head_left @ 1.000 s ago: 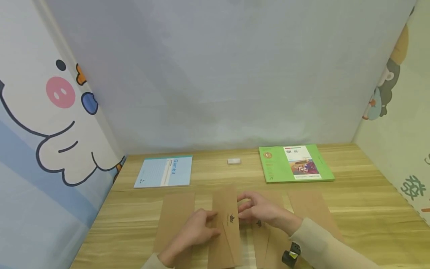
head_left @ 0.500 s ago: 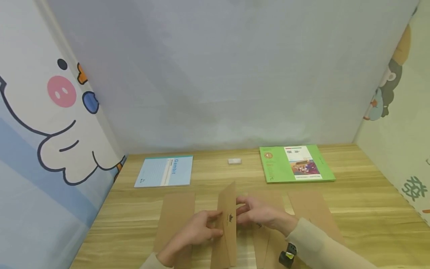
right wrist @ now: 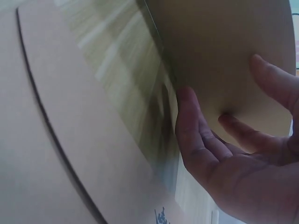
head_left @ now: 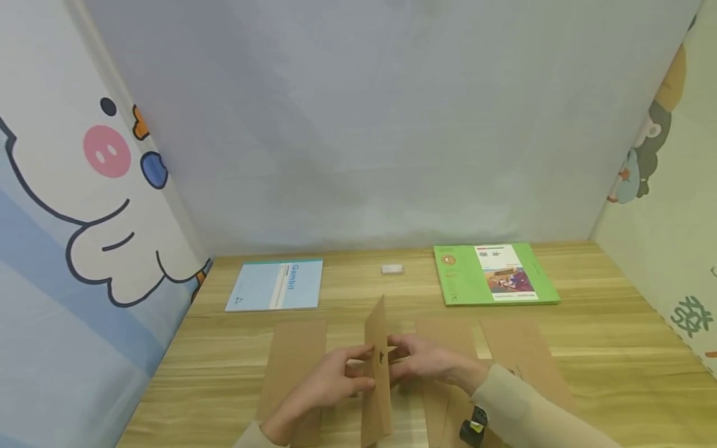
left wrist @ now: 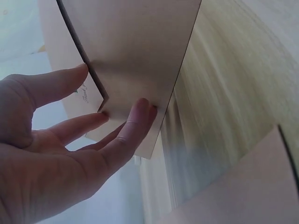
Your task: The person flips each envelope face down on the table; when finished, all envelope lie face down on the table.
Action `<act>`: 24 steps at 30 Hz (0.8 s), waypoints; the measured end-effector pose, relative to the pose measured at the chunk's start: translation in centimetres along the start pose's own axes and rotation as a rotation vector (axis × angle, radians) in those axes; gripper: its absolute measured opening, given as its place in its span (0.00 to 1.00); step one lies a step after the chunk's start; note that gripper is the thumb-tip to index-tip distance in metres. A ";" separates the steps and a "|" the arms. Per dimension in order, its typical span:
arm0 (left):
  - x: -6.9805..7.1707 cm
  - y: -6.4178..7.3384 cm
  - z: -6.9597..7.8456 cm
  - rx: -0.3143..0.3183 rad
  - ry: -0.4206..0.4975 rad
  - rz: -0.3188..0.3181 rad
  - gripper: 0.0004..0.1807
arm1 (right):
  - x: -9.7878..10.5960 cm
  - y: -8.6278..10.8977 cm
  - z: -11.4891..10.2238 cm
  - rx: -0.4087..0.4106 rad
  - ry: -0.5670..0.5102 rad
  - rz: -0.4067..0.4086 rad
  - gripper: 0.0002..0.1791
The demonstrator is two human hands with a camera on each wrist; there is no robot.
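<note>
Your left hand (head_left: 335, 378) and right hand (head_left: 427, 359) face each other, fingers (left wrist: 122, 142) spread and gently bent, wrists (head_left: 473, 375) slanting inward.

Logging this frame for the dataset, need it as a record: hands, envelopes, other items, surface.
raised envelope: brown, on edge between the hands; table contact unclear
left hand: thumb and fingertips touch the printed flap side
right hand: thumb and fingertips touch the plain side
flat envelopes: left envelope; at least two to the right, including outer right envelope
back row, left to right: blue Gambit notebook, small white block, green book
surface: wood-grain table
</note>
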State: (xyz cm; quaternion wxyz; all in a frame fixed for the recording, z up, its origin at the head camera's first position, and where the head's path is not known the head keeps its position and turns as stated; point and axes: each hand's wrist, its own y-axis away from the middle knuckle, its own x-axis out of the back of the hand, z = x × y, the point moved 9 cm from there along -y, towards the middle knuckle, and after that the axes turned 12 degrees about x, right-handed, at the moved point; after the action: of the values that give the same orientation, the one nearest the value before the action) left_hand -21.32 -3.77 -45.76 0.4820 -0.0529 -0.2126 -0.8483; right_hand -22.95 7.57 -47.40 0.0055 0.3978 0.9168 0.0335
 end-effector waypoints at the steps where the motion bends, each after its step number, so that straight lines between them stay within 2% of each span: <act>1: 0.0 0.0 0.1 -0.005 0.006 0.000 0.33 | 0.0 0.0 0.1 -0.004 -0.002 0.001 0.41; 8: 0.0 0.3 0.3 0.006 0.116 -0.019 0.32 | -0.2 0.0 0.5 -0.039 -0.014 0.008 0.42; 18: 0.0 0.6 1.0 -0.022 0.232 -0.072 0.30 | -0.3 0.0 0.5 -0.028 -0.080 0.004 0.31; 24: 0.1 0.6 0.9 -0.007 0.249 -0.068 0.30 | -0.2 0.0 0.4 -0.040 -0.079 0.014 0.31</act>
State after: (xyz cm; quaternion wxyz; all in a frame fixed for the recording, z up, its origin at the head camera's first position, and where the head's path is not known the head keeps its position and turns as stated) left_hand -21.04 -3.74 -44.71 0.4755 0.0582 -0.1498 -0.8649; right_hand -22.79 7.47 -47.80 0.0492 0.4052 0.9122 0.0363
